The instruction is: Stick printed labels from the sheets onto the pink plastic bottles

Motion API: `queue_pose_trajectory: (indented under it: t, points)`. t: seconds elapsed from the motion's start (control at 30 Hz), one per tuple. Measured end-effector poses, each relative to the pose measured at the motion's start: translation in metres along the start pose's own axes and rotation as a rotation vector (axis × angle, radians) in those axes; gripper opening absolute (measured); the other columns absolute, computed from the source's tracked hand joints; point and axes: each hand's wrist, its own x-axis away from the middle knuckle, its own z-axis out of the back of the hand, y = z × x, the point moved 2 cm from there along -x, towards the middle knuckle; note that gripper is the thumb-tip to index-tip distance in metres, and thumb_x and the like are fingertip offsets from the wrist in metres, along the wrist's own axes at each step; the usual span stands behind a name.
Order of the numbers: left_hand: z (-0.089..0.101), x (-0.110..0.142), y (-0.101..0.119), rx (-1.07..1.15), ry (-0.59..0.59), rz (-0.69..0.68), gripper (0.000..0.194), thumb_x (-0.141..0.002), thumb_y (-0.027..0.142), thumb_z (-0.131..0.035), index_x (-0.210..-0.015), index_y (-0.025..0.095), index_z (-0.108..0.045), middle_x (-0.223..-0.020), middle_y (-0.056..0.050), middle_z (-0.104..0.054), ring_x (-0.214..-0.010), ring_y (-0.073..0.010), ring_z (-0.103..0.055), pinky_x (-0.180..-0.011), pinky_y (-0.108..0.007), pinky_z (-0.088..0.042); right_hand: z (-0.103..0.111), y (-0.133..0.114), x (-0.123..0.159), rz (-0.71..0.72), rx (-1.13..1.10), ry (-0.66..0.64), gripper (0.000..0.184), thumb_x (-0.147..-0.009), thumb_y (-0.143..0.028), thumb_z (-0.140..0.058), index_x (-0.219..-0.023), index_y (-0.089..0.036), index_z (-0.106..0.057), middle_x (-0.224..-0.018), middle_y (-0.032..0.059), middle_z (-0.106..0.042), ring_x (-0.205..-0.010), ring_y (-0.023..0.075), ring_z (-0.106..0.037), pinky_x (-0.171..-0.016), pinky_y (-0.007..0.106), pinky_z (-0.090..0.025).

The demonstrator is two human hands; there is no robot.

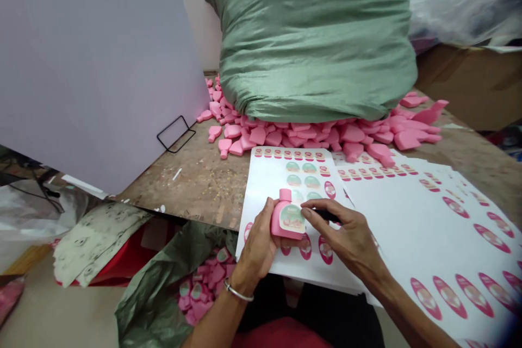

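My left hand (260, 239) is wrapped round a small pink toy bottle (285, 196), held upright above the sticker sheets. On the bottle's front lies a pale green and cream label (292, 217). My right hand (340, 228) is closed round a slim black tool (328, 216), whose working end I cannot make out. Its thumb and forefinger tips meet at the label's right edge. Beneath both hands lies a white sticker sheet (261, 182) with green round labels, pink ovals and a row of small labels along the top.
Behind the sheet spreads a heap of pink bottles (304, 133), under a big green sack (318, 38). More sticker sheets (383, 212) lie at right. Labelled bottles fill an open green bag (155, 283) below the table edge. A black wire stand (176, 133) stands by a pale panel (98, 65).
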Motion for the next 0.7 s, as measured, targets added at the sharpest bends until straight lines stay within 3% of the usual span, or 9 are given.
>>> queue_pose_trajectory:
  t: [0.1, 0.3, 0.7]
  points:
    - [-0.002, -0.0019, 0.0007, 0.06, -0.063, 0.047, 0.051, -0.088, 0.054, -0.049, -0.113, 0.011, -0.061, -0.096, -0.014, -0.069, -0.08, -0.0237, -0.068, -0.062, -0.035, -0.06, -0.0008, -0.0014, -0.0011, 0.059, 0.019, -0.011, 0.018, -0.083, -0.038, -0.062, -0.085, -0.023, -0.071, -0.08, 0.0041, -0.07, -0.07, 0.018, -0.062, -0.064, 0.031, -0.05]
    - [0.0012, -0.0063, 0.0008, 0.097, -0.076, 0.086, 0.044, -0.092, 0.05, -0.045, -0.111, 0.013, -0.061, -0.099, -0.013, -0.068, -0.084, -0.024, -0.069, -0.066, -0.038, -0.06, 0.0031, 0.0006, -0.002, 0.294, 0.195, 0.06, 0.011, -0.084, -0.031, -0.062, -0.089, -0.023, -0.069, -0.074, 0.0035, -0.068, -0.069, 0.018, -0.058, -0.073, 0.037, -0.046]
    - [-0.0009, -0.0078, 0.002, 0.098, -0.092, 0.095, 0.046, -0.093, 0.05, -0.044, -0.111, 0.011, -0.061, -0.099, -0.013, -0.069, -0.086, -0.0245, -0.069, -0.07, -0.038, -0.06, 0.0008, 0.0034, -0.0018, 0.331, 0.226, 0.035, 0.01, -0.085, -0.029, -0.062, -0.089, -0.023, -0.069, -0.071, 0.0021, -0.065, -0.066, 0.0167, -0.055, -0.069, 0.035, -0.044]
